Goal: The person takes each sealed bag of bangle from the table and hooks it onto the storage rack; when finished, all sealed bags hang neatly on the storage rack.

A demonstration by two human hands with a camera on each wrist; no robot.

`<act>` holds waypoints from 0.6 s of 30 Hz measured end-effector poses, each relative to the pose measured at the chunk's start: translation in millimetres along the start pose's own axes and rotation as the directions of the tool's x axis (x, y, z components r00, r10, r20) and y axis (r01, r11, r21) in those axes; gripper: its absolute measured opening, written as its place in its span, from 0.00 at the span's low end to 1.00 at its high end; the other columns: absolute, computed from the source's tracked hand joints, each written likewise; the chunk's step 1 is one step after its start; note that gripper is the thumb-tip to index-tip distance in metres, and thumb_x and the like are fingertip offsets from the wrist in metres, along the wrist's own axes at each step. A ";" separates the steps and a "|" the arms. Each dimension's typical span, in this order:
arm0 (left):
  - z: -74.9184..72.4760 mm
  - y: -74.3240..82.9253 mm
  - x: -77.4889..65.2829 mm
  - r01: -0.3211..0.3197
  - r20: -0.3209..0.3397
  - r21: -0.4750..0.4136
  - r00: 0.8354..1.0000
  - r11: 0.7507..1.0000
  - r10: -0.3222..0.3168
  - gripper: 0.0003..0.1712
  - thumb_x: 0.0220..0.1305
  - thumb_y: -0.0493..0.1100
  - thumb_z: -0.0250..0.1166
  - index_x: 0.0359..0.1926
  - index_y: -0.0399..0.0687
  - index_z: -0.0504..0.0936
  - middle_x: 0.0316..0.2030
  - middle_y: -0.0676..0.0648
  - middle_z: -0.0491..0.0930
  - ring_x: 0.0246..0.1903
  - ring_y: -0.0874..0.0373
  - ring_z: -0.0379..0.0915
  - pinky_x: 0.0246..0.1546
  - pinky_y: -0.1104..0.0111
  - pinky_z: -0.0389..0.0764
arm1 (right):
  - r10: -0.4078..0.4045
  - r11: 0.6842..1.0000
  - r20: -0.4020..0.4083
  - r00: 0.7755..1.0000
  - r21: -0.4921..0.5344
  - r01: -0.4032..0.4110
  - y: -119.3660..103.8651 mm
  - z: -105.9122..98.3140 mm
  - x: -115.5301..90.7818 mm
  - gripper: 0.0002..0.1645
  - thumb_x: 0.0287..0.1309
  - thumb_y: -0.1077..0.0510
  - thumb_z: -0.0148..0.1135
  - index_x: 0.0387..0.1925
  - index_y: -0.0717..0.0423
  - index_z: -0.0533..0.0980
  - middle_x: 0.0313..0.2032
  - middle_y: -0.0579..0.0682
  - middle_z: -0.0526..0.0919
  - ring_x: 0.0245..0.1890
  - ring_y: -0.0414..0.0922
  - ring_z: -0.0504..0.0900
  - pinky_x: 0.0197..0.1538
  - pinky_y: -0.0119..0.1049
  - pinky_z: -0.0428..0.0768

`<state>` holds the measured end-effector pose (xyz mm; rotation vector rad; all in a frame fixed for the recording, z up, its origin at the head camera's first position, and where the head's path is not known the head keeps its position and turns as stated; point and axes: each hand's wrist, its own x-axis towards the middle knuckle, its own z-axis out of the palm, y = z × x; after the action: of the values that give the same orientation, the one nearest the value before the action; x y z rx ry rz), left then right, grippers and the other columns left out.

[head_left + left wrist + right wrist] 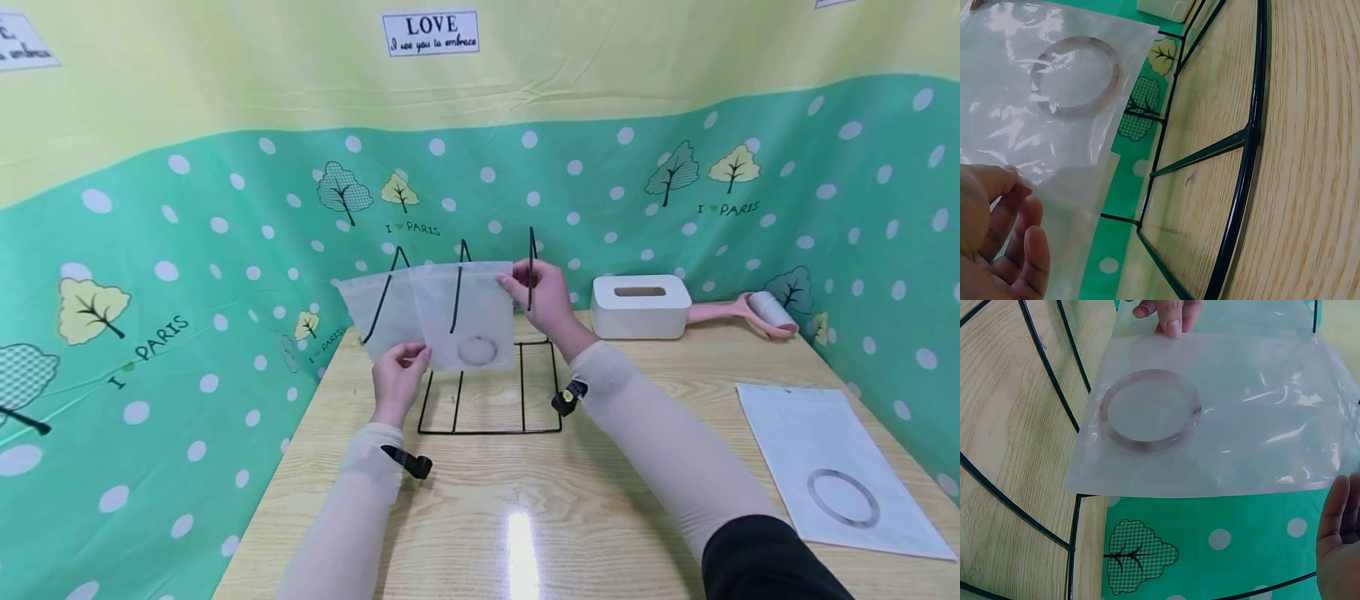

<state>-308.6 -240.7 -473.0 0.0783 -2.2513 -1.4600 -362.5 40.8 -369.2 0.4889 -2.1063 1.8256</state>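
Observation:
A translucent plastic bag [442, 312] with a bangle [477, 351] inside stands upright at a black wire rack [489, 432]. It overlaps a second translucent bag [367, 312] on its left. The rack's triangular prongs show across both bags. My right hand [546, 304] pinches the upper right corner, beside the right prong. With thumb and index finger, my left hand [400, 382] pinches the lower left edge; the left wrist view shows its other fingers loosely curled. The bangle [1150, 411] lies flat within the bag in the right wrist view.
Another bag with a bangle [843, 498] inside lies at the right of the wooden table [465, 517]. A white tissue box [640, 321] and a pink lint roller [742, 310] stand at the back right. A green and yellow patterned cloth [247, 200] hangs around the table.

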 end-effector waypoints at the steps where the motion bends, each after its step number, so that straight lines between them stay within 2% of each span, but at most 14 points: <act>1: 0.5 0.3 0.0 0.004 -0.002 -0.003 1.000 1.000 -0.004 0.09 0.67 0.47 0.75 0.44 0.48 0.91 0.36 0.47 0.88 0.32 0.53 0.82 0.29 0.68 0.80 | -0.001 1.000 0.000 1.000 0.000 0.001 -0.2 -0.1 0.1 0.16 0.66 0.46 0.73 0.40 0.56 0.83 0.35 0.53 0.82 0.32 0.50 0.81 0.33 0.37 0.82; 18: 0.7 1.4 -1.0 0.029 0.008 0.006 1.000 1.000 -0.029 0.09 0.68 0.46 0.74 0.45 0.48 0.91 0.37 0.47 0.88 0.32 0.53 0.82 0.30 0.68 0.81 | 0.008 1.000 0.019 1.000 0.025 -0.008 2.1 -1.8 0.7 0.16 0.65 0.48 0.74 0.39 0.57 0.83 0.36 0.54 0.83 0.33 0.50 0.80 0.34 0.38 0.83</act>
<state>-307.8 -239.2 -472.4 0.1076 -2.2698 -1.4710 -364.0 42.8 -370.5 0.5065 -2.1034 1.8608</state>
